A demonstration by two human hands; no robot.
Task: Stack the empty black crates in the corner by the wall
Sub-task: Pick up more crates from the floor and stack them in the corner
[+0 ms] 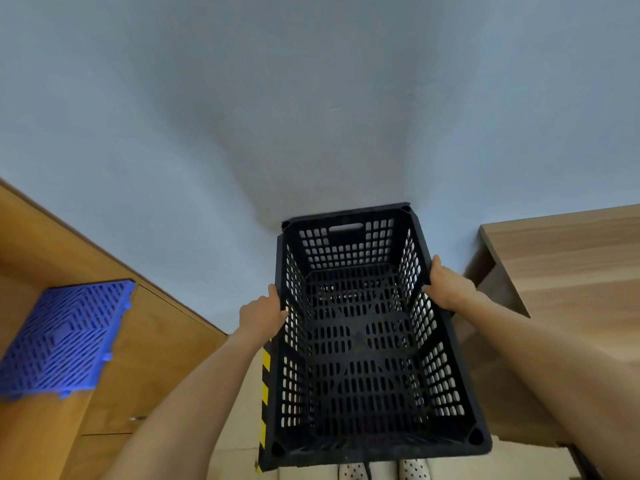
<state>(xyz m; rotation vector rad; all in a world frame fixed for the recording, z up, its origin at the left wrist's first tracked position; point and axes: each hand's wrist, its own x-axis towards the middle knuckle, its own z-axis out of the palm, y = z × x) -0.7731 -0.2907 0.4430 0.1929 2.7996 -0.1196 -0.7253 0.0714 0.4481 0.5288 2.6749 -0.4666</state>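
An empty black perforated crate (360, 344) fills the lower middle of the head view, its far end close to the pale blue-grey wall (311, 98). My left hand (263, 311) grips the crate's left rim, fingers curled over the edge. On the opposite long rim, my right hand (448, 285) holds on the same way. Through the holes in the bottom I see dark plastic, but I cannot tell whether another crate lies under it.
A wooden cabinet (145, 341) stands at the left with a blue slatted plastic panel (65, 337) on it. A wooden desk (568, 258) stands at the right, close to the crate. Yellow-black hazard tape (265, 393) runs beside the crate's left side. Spotted slippers (381, 471) show below.
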